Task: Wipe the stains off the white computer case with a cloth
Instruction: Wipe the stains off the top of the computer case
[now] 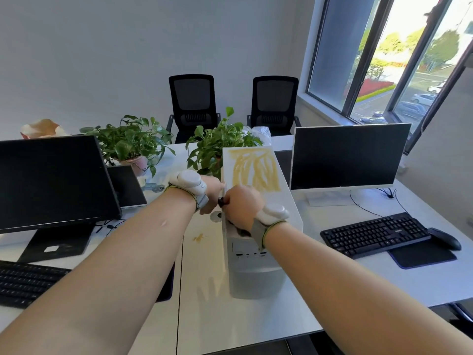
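Observation:
The white computer case (256,267) stands upright on the desk, straight ahead of me. Broad yellow smears (256,170) cover the far half of its top panel. My right hand (243,206) presses down on the near part of that panel, fingers closed over a dark cloth (222,201) that shows at my fingertips and under my palm. My left hand (213,192) clasps the case's upper left edge, thumb on top and fingers down the side. Both wrists wear white strapped devices.
A small yellow mark (199,237) and a round cable port (217,216) lie on the white desk (256,324) left of the case. Monitors (51,180) (345,157), keyboards (373,233), a mouse (445,238) and potted plants (222,142) surround it.

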`<state>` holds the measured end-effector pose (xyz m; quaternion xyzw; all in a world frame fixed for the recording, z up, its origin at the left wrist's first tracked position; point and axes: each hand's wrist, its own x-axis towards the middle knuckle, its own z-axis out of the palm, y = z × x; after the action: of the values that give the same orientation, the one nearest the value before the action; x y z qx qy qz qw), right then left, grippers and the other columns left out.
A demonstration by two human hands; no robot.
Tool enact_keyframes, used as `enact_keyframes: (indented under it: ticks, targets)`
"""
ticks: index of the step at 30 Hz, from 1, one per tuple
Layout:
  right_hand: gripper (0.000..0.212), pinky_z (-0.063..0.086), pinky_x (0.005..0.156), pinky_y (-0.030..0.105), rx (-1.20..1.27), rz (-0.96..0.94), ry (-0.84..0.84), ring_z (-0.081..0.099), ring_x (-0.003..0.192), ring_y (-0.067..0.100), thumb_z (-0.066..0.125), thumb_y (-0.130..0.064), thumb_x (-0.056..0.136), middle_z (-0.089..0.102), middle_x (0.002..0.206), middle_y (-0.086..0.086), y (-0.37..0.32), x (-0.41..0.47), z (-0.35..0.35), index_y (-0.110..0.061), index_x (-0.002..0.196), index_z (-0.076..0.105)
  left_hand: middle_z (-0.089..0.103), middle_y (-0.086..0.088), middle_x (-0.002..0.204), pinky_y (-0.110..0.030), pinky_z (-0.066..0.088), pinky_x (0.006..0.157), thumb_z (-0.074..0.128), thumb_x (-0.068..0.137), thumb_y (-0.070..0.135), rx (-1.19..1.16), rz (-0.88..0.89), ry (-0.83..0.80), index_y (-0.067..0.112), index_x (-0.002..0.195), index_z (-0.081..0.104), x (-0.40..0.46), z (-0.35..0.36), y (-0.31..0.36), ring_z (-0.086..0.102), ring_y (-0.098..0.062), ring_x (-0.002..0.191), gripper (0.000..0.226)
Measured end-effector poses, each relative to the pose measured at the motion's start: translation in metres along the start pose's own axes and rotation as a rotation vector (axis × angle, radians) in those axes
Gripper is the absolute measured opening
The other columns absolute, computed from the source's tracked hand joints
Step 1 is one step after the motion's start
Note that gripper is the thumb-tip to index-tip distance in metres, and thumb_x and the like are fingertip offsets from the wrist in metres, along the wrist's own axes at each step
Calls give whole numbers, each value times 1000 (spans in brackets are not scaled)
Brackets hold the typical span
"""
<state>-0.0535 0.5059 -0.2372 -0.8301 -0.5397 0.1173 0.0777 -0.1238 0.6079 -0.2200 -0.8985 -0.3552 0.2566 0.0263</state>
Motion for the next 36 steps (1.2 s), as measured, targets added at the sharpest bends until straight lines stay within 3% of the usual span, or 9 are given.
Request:
enact_keyframes:
  ticks: [3, 5, 8, 10, 13, 17, 26, 31, 36]
  targets:
    - [20, 61, 73, 31, 74, -29, -75, 68, 81, 24, 60, -24, 96, 72, 90, 4, 17, -17, -3, -19, 95, 79, 58, -12, 139, -33, 54, 74, 75, 86, 14, 47, 8, -45, 15, 163, 9, -2, -5, 4, 62, -26, 107, 101]
    - [21, 64, 65, 35, 93, 25, -53, 73, 75, 27, 59, -19, 92, 74, 80, 6, 47, -25, -12, -17, 84, 78, 55, -12, 140, -35, 55, 84, 77, 83, 16, -22, 11, -34, 14, 164, 8, -2, -6, 6, 61, -27, 115, 106]
    - [25, 63, 51, 42, 145, 213, 64, 73, 62, 30, 56, -23, 92, 73, 74, 9, 95, -24, -30, -14, 78, 74, 54, -10, 143, -35, 50, 95, 75, 82, 33, -258, 18, -11, 13, 160, 27, 0, -3, 1, 58, -25, 117, 93]
    - [25, 64, 56, 45, 163, 290, 134, 71, 61, 31, 55, -25, 93, 72, 75, 9, 109, -23, -37, -13, 79, 72, 54, -7, 144, -37, 46, 102, 75, 76, 61, -322, 21, 3, 13, 153, 40, 5, 1, -2, 56, -25, 121, 97]
    - [23, 63, 59, 39, 108, 244, 135, 68, 62, 26, 56, -24, 93, 69, 75, 5, 109, -27, -32, -17, 79, 73, 65, -1, 122, -34, 48, 86, 68, 37, 93, -320, 18, 32, 20, 122, 58, 7, 3, 4, 60, -22, 99, 113]
    - [20, 64, 60, 38, 202, 177, 30, 71, 64, 20, 66, -21, 87, 72, 68, -2, 120, -30, -28, -25, 71, 77, 69, -1, 104, -31, 45, 73, 72, 33, 92, -341, 13, 38, 18, 106, 61, 13, 5, 4, 58, -21, 83, 105]
    - [21, 46, 50, 26, 86, 347, 246, 61, 57, 24, 55, -22, 95, 65, 78, 6, 112, 24, -28, -13, 79, 65, 70, -6, 109, -31, 43, 69, 78, 55, 84, -325, 17, 22, 11, 118, 63, 18, 8, 1, 56, -20, 82, 98]
    - [19, 62, 67, 33, 26, 187, 95, 68, 75, 25, 59, -17, 88, 70, 86, 2, 120, 20, -36, -21, 81, 76, 69, -7, 119, -34, 51, 79, 78, 56, 83, -330, 44, 57, 7, 134, 58, 21, 12, 0, 64, -23, 96, 111]
    - [21, 65, 68, 41, 46, 174, 67, 72, 76, 27, 61, -17, 90, 73, 83, 5, 130, 27, -43, -19, 76, 77, 70, -9, 113, -32, 47, 73, 76, 53, 87, -283, 49, 44, 7, 121, 65, 26, 12, 0, 59, -22, 85, 106]
